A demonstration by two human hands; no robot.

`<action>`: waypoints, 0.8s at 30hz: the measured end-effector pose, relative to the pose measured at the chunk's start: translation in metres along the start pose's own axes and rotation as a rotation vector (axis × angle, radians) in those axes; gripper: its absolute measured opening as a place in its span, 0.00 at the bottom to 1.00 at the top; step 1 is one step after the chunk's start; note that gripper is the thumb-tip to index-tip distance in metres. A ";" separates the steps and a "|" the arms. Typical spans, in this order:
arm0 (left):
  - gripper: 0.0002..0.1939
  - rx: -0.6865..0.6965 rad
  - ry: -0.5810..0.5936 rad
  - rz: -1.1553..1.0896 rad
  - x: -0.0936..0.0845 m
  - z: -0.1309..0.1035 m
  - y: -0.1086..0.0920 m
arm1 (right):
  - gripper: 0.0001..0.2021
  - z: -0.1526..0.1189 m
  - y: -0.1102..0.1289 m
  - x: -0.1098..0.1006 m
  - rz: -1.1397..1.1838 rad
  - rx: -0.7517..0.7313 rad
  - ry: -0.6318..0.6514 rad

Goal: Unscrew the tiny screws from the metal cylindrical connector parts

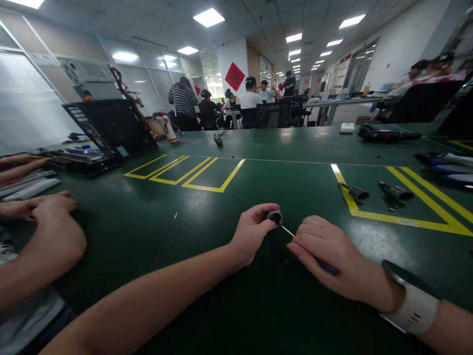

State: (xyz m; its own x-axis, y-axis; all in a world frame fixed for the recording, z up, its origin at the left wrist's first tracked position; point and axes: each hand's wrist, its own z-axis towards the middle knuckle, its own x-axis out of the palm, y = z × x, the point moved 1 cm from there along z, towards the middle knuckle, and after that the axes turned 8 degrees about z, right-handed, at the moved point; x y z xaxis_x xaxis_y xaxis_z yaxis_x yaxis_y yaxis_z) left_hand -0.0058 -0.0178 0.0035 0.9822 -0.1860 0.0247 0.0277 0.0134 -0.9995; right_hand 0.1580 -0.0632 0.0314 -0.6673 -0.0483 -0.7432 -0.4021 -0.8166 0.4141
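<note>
Over the middle of the green table, my left hand (253,234) is closed round a small dark metal cup-shaped part (275,217), its round mouth turned toward me. My right hand (328,251) grips a screwdriver by its dark handle (327,266), and the thin shaft (287,230) runs up to the part's mouth. Whether the tip touches anything inside cannot be made out. A tiny ring-like piece (286,262) lies on the table below my hands. Off to the right rest two similar metal parts with stems, one (357,193) by the yellow tape and another (398,192) beside it.
Yellow tape outlines (221,188) mark the green tabletop (207,231). A co-worker's arms (51,231) rest at the left edge, near a black open case (114,128). Farther back lie a dark tool (388,133), a small white box (347,128) and a small black device (218,139).
</note>
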 end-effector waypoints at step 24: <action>0.12 0.002 0.024 0.040 0.000 0.001 0.004 | 0.14 0.000 0.009 0.003 -0.030 -0.048 -0.045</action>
State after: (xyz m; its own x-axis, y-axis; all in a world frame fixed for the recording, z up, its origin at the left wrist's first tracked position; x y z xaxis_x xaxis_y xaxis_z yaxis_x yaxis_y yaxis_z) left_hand -0.0058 -0.0172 -0.0002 0.9778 -0.2091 -0.0162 -0.0116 0.0231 -0.9997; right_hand 0.1527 -0.0704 0.0326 -0.6832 0.0016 -0.7302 -0.3926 -0.8440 0.3655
